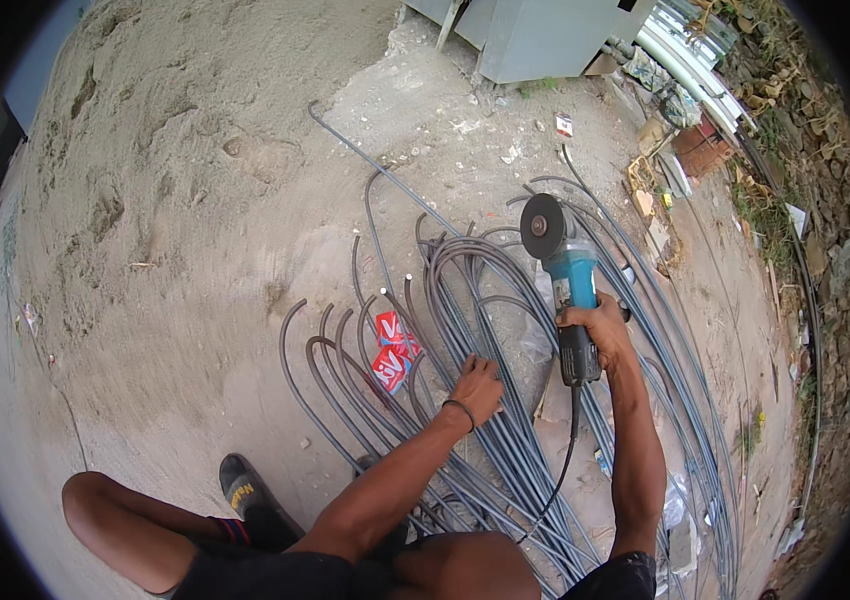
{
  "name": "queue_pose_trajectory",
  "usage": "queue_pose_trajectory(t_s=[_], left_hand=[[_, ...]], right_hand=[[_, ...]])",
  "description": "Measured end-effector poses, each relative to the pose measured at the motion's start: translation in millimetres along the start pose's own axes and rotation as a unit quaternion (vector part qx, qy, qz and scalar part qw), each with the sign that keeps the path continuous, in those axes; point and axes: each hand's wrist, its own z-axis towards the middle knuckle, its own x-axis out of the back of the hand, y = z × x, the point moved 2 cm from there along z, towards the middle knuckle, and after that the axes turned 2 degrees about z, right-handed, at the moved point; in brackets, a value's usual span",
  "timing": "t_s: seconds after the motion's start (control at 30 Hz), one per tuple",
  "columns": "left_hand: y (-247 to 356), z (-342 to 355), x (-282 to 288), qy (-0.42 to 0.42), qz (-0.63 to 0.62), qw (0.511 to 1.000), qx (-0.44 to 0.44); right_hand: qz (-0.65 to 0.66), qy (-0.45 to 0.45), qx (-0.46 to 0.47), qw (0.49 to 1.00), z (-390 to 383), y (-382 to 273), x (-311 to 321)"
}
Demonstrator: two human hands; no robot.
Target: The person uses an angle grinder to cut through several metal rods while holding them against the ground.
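My right hand [603, 335] is wrapped round the body of a teal and black angle grinder [573, 272], held above the steel rods. Its dark cutting disc [543, 226] points away from me, and a black cord [574, 430] hangs from its rear end. Below and to the left, my left hand [478, 390], with a dark band at the wrist, is closed on the bundle of steel rods [515, 440]. Its fingertips are partly hidden, so the exact number of rods gripped does not show. Many of these rods bend into hooks at their far ends.
Red and white packets [392, 352] lie among the hooked rods. More long rods [680, 400] run along the right. A grey metal cabinet [545, 40] stands at the back, with white pipes [690, 70] beside it. Sandy ground rises into a mound [185, 130] at far left.
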Motion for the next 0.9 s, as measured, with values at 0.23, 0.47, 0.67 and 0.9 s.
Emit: queue_pose_trajectory(t_s=[0.23,0.47,0.67,0.9], left_hand=[[-11,-11,9,-0.054,-0.07,0.995,-0.048],[-4,-47,13,-0.122,-0.003,0.99,-0.065],[34,27,11,0.005,-0.155,0.986,-0.056],[17,89,-5,-0.145,0.0,0.98,-0.137]], right_hand=[[0.045,0.033,-0.021,0.998,-59,34,37],[0.099,0.041,-0.042,0.993,-83,46,49],[0.119,0.067,-0.047,0.989,-92,56,60],[0.128,0.083,-0.025,0.988,-111,82,86]])
